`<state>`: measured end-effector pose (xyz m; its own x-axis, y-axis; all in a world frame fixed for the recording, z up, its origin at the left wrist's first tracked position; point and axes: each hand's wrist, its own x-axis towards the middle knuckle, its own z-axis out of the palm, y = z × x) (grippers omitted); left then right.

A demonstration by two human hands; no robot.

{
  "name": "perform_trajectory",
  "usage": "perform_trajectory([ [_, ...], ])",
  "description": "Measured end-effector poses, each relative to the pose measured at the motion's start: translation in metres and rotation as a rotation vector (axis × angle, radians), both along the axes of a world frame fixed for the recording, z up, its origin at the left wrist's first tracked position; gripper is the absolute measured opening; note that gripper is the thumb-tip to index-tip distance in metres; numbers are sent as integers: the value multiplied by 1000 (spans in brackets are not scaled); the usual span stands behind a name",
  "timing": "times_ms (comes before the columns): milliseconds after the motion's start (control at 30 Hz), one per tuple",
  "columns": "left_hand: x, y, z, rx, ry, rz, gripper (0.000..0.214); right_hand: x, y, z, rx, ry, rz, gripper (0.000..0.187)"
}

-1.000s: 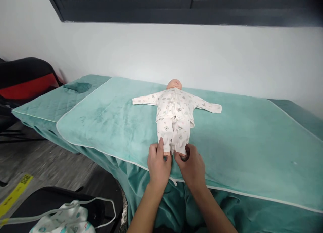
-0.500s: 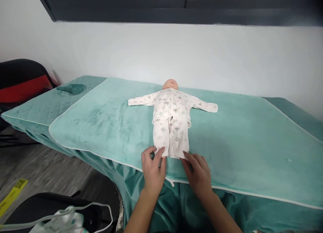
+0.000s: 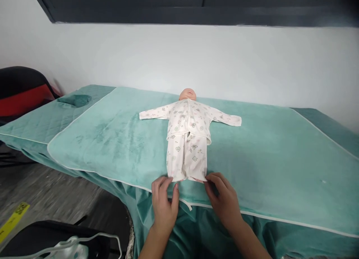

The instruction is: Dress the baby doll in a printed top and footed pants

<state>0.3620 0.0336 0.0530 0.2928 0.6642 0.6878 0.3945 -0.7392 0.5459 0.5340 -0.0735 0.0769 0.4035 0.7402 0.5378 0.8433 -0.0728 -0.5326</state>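
Observation:
A baby doll [image 3: 188, 94] lies on its back on a teal blanket [image 3: 280, 158], arms spread, dressed in a white printed jacket [image 3: 189, 119] and matching trousers [image 3: 186, 158]. Both of my hands are at the trouser cuffs near the blanket's front edge. My left hand [image 3: 164, 201] has curled fingers pinching the left cuff. My right hand [image 3: 224, 199] has its fingertips closed on the right cuff. The doll's feet are hidden inside the trouser legs.
The blanket covers a long bed with a quilted teal cover [image 3: 33, 120] against a white wall. A black and red chair [image 3: 19, 91] stands at far left. A white bag [image 3: 70, 249] on something black sits at bottom left, with a yellow strip [image 3: 12, 219] on the floor.
Both hands have drawn back toward me along the blanket with the cuffs. The trouser legs now lie longer and cover the doll's feet, which showed one second ago.

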Motion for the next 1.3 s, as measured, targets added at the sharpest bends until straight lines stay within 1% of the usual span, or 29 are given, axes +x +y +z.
perform_trajectory([
  [100,-7,1,2,-47,-15,24,24,0,-11,10,60,-4,56,11],
  [200,-6,1,15,-36,0,31,27,2,-24,16,106,-38,36,13],
  [267,2,0,28,1,62,-40,33,3,-28,17,105,-31,12,13],
  [333,13,0,41,47,150,-169,38,3,-28,17,93,-26,18,12],
  [367,20,0,45,67,185,-225,38,3,-27,17,92,-29,24,12],
  [433,29,0,51,84,205,-294,28,1,-23,17,102,-32,30,14],
  [500,33,1,51,59,130,-294,21,0,-19,18,100,-23,30,14],
  [600,30,0,47,26,-22,-255,22,-1,-15,16,65,-3,36,13],
  [667,25,-3,43,52,-35,-245,23,-1,-15,12,33,19,69,12],
  [767,14,-9,38,104,28,-264,24,3,-19,8,-54,66,165,10],
  [867,5,-6,38,77,-3,-243,23,18,-25,11,-212,147,274,8],
  [900,4,-1,40,47,-39,-215,22,28,-24,13,-237,202,275,11],
  [933,4,7,42,7,-79,-182,20,39,-21,16,-226,271,242,17],
  [967,7,19,45,-46,-113,-154,17,53,-13,19,-187,349,174,23],
  [1000,11,32,48,-114,-137,-130,14,68,-1,22,-102,422,68,29],
  [1067,27,65,56,-286,-165,-129,11,101,33,26,5,503,-126,42],
  [1100,39,83,60,-383,-179,-127,14,116,55,28,11,522,-193,50],
  [1167,64,115,68,-602,-203,-122,35,140,99,31,-30,543,-292,62],
  [1200,76,128,72,-706,-194,-144,45,147,118,32,-70,542,-334,63],
  [1233,87,138,75,-767,-172,-165,53,151,133,33,-114,519,-379,64],
  [1267,96,146,77,-796,-145,-187,59,153,145,33,-151,491,-402,64],
  [1300,103,152,78,-812,-121,-209,63,152,152,33,-180,461,-398,65],
])
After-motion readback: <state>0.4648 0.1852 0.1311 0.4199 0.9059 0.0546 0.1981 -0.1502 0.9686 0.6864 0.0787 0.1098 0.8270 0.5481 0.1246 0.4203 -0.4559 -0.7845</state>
